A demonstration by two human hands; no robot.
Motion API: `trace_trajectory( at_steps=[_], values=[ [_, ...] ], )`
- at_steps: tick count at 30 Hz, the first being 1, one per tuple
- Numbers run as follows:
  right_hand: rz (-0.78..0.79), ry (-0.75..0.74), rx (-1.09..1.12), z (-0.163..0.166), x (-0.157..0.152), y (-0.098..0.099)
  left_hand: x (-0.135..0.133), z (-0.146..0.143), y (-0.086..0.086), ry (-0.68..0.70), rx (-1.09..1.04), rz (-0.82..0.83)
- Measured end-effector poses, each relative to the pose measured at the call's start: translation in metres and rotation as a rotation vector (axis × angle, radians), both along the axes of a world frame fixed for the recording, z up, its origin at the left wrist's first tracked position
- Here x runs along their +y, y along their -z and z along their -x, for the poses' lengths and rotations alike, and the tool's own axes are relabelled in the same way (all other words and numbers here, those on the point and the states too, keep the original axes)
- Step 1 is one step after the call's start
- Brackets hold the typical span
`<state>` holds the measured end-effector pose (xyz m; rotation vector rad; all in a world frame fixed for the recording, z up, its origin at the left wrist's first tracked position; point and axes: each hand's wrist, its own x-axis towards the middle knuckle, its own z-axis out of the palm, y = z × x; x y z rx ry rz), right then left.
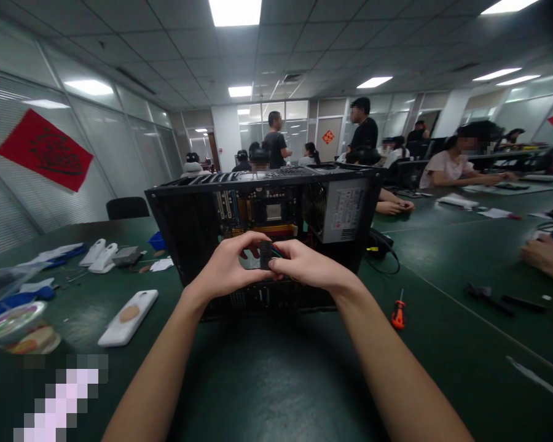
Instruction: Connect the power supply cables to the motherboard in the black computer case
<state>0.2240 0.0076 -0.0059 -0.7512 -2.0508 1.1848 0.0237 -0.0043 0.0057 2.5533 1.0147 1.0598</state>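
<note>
A black multi-pin power connector (pixel 266 255) with colored wires is held up in front of an open computer case (pixel 203 270). My right hand (pixel 304 264) pinches it from the wire side, thumb toward me. On the other side, my left hand (pixel 225 264) curves in a C shape, with thumb and forefinger at the connector's two ends. Behind the hands, inside the case, are the motherboard with a bare square processor area (pixel 273 212), a reddish-yellow slot (pixel 281 230) and a power supply (pixel 343 212) with a fan. My fingers partly cover the lower board.
An orange screwdriver (pixel 399 313) lies right of the case, near a black cable (pixel 389 264). To the left are a white phone (pixel 129 317), a plastic food container (pixel 18 328) and white adapters (pixel 99 255). A co-worker's hands (pixel 396 204) rest behind the case; another hand (pixel 546 258) is at far right.
</note>
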Motion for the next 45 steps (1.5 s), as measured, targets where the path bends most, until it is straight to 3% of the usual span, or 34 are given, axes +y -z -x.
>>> trace_trajectory(
  at_steps=[14,24,30,38,45],
  values=[
    [0.039,-0.308,0.279,-0.008,-0.006,-0.003,-0.003,-0.021,0.013,0.32,-0.338,-0.066],
    [0.119,-0.317,0.219,-0.008,0.0,0.006,-0.008,-0.021,0.006,0.206,-0.239,-0.274],
    [0.196,-0.263,0.293,0.0,-0.003,0.006,-0.004,-0.018,0.006,0.204,-0.24,-0.268],
    [0.234,-0.344,0.424,0.01,0.002,0.016,-0.001,-0.009,0.007,0.196,-0.221,-0.286],
    [0.236,-0.346,0.353,0.007,0.0,0.015,0.008,-0.007,0.012,0.232,-0.282,-0.22]
  ],
)
